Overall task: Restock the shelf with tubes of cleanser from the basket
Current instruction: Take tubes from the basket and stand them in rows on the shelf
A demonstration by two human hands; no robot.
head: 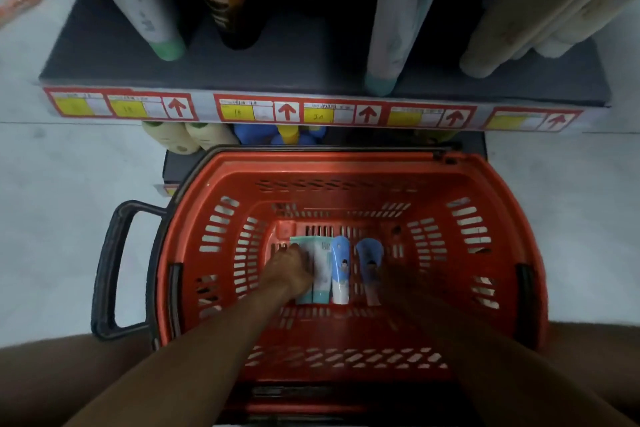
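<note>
A red plastic basket (346, 180) stands on the floor below the shelf. Several cleanser tubes lie side by side on its bottom: two white tubes with teal ends (321, 274), a blue-and-white tube (340, 270) and another blue one (369, 253). My left hand (289, 270) reaches down onto the leftmost teal tube, fingers curled over it. My right hand (394, 282) is blurred and dark, right beside the lower end of the rightmost blue tube; whether it grips that tube is unclear. The dark shelf (311, 59) above holds upright tubes.
Tall tubes stand on the shelf: a green-capped one (166, 45), a dark one (239, 24), a teal-capped one (381, 80), beige ones (485, 59). Price labels (287, 111) line the shelf edge. A lower shelf holds pale bottles (180, 140). The basket's black handle (110, 267) sticks out left.
</note>
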